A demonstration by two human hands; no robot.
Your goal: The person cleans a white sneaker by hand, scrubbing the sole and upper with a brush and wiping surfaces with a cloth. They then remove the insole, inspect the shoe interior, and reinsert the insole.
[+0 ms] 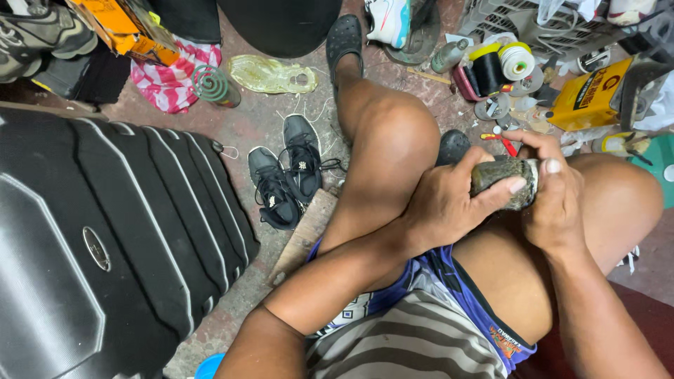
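Observation:
My left hand (446, 203) wraps around a dark, grimy cylindrical tin (500, 175) held over my right thigh. At the tin's right end my right hand (554, 189) grips the pale rim, thumb on top. Both forearms reach in from the bottom of the view, and my bent knees frame the tin. The tin's far end is hidden behind my right fingers.
A large black ribbed suitcase (105, 238) fills the left. A pair of black sneakers (288, 175) lies on the concrete floor beside a wooden board (305, 235). Thread spools (502, 63), a yellow box (590, 95), red-handled scissors (502, 142) and a green mosquito coil (210, 84) lie farther off.

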